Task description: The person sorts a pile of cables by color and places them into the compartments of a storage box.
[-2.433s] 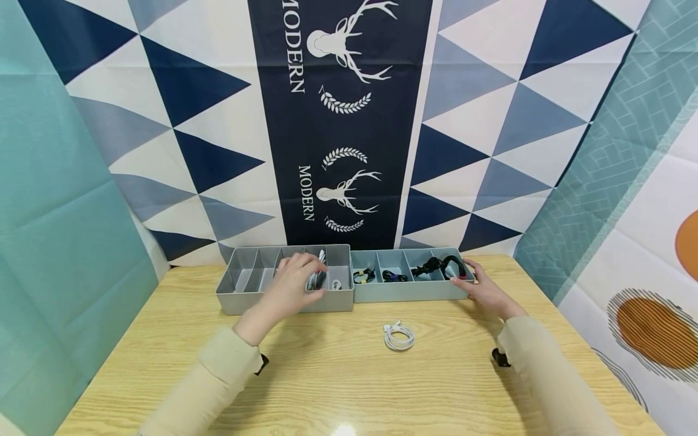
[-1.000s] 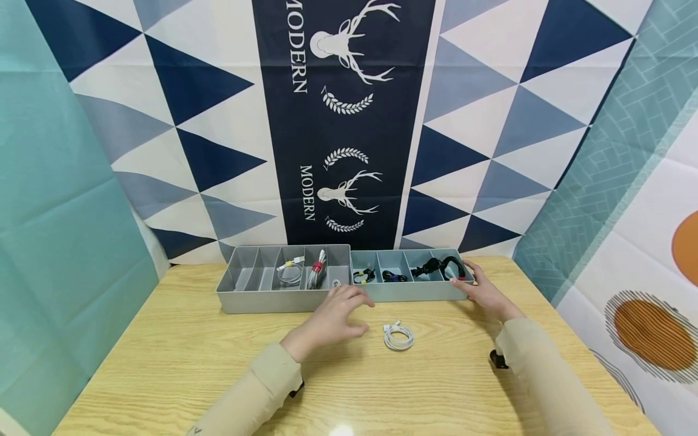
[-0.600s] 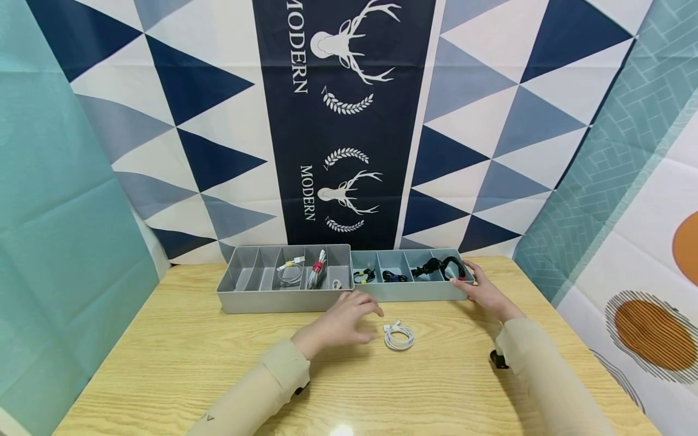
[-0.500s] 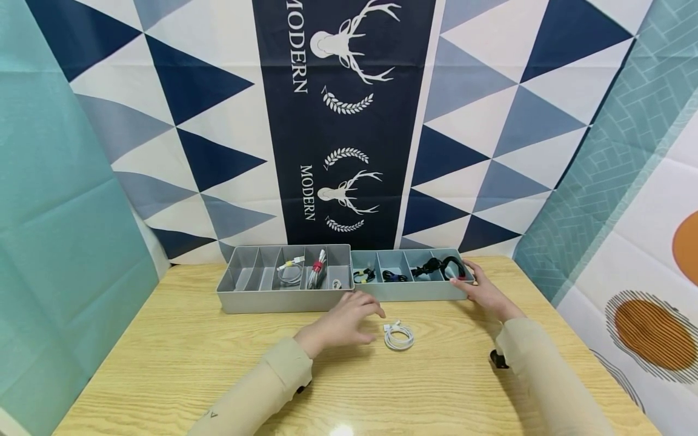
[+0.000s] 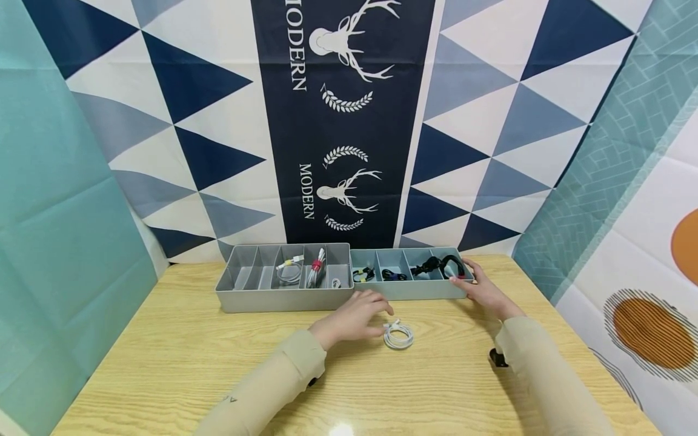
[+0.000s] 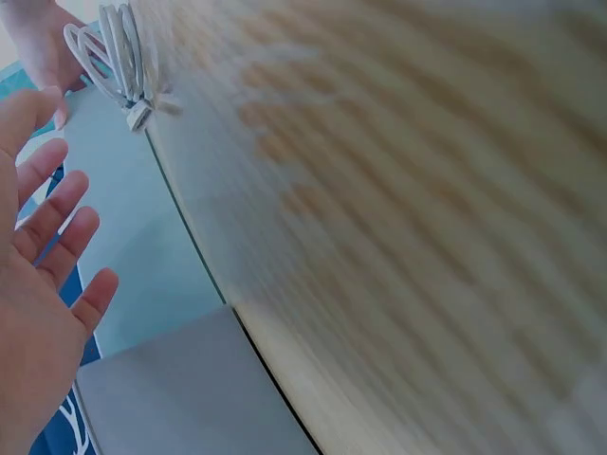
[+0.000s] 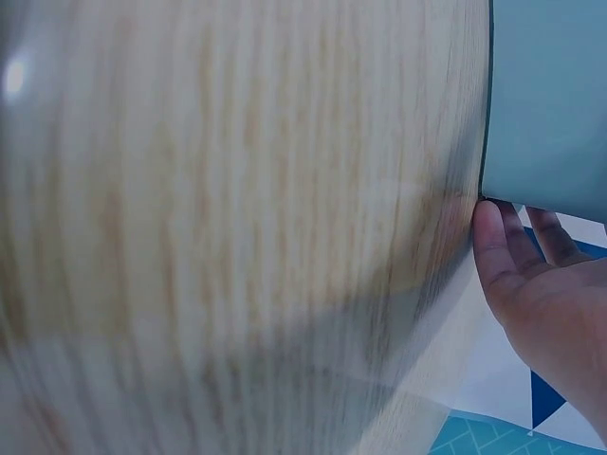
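Note:
A coiled white cable (image 5: 398, 336) lies on the wooden table before the boxes. Just left of it hovers my left hand (image 5: 354, 318), fingers spread and nothing in them; its fingertips are close to the cable's connector end. The left wrist view shows that hand's palm (image 6: 38, 313) beside the cable coil (image 6: 119, 57). My right hand (image 5: 487, 295) holds the right end of the blue divided box (image 5: 409, 292), thumb at the front rim and fingers along the end wall. Part of that hand (image 7: 560, 294) shows at the box's corner in the right wrist view.
A grey divided box (image 5: 283, 301) adjoins the blue one's left end. It holds a white cable with a yellow tie (image 5: 290, 272), a bundle with a red tie (image 5: 315, 269) and a small white cable (image 5: 335, 283). Black cables (image 5: 428, 265) lie in the blue box. Patterned cloth hangs behind.
My left hand has left the grey box's compartments and moved right and toward me, up to the coiled white cable. The right hand stays at the blue box's end.

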A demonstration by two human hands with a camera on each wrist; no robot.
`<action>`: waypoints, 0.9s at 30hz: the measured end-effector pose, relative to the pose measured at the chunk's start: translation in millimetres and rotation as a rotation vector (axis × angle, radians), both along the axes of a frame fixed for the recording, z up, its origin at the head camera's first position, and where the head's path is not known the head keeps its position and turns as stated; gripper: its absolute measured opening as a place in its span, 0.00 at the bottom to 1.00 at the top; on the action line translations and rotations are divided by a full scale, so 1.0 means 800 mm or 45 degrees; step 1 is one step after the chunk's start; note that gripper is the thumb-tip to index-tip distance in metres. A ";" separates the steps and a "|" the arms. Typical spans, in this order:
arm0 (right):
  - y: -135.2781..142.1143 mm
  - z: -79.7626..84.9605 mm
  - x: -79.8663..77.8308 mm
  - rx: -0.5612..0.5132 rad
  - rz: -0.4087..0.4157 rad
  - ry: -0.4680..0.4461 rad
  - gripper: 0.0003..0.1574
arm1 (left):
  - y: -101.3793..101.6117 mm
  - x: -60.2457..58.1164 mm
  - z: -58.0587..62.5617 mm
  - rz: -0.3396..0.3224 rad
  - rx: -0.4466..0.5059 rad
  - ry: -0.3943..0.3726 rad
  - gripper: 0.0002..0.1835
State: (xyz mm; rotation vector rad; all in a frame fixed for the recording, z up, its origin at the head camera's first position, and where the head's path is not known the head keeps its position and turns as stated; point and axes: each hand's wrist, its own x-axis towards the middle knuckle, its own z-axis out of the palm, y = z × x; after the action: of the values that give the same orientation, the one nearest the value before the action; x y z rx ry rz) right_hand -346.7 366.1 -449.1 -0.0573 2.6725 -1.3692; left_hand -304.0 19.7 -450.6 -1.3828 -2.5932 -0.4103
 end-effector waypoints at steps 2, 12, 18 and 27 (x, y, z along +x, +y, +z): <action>0.000 0.000 0.000 -0.005 -0.004 -0.003 0.54 | 0.004 -0.002 -0.002 -0.001 -0.016 -0.012 0.19; 0.000 -0.001 -0.001 -0.022 0.001 -0.014 0.56 | 0.011 -0.002 -0.003 -0.106 -0.103 -0.037 0.14; -0.001 0.001 0.000 -0.014 -0.002 -0.018 0.56 | 0.013 0.000 0.000 -0.156 -0.122 -0.012 0.06; -0.001 0.001 0.000 0.002 0.002 0.004 0.54 | 0.014 0.001 0.000 -0.180 -0.115 -0.007 0.05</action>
State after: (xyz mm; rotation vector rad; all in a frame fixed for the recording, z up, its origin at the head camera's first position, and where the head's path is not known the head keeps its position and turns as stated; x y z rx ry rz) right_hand -346.6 365.6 -448.0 -0.0608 2.6755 -1.3673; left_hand -303.0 31.2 -450.8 -1.6037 -2.5561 -0.3209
